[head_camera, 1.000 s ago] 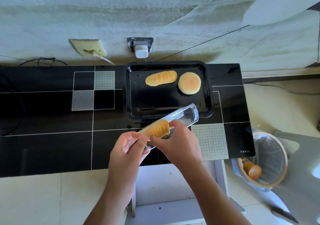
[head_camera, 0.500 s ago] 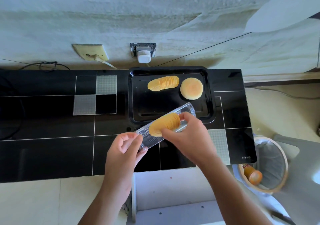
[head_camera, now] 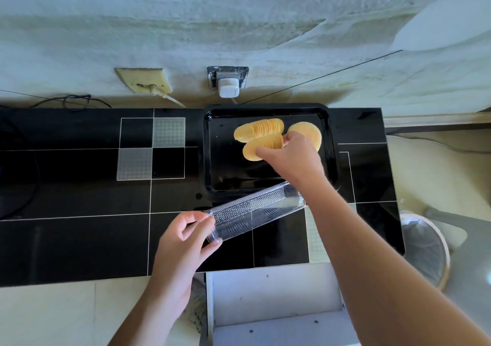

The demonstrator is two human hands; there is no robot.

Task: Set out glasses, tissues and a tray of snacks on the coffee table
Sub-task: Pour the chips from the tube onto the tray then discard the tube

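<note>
A black tray (head_camera: pixel 268 187) rests on the glossy black coffee table (head_camera: pixel 79 234), against the wall. On it lie a fanned row of yellow crisps (head_camera: pixel 261 129) and a round stack of crisps (head_camera: pixel 308 130). My right hand (head_camera: pixel 289 157) is over the tray, gripping a second stack of crisps (head_camera: pixel 255 151) just below the fanned row. My left hand (head_camera: pixel 186 235) pinches the near end of a clear plastic crisp sleeve (head_camera: pixel 255 212), which looks empty and slants over the tray's front edge.
A white stool or shelf unit (head_camera: pixel 273 303) stands at the table's near edge below my arms. A bin with a liner (head_camera: pixel 425 250) sits on the floor to the right. Wall sockets (head_camera: pixel 228 79) and cables run behind the table.
My right hand lifted the stack of crisps out of the clear sleeve and carried it forward onto the tray. The left hand kept its hold on the now empty sleeve.
</note>
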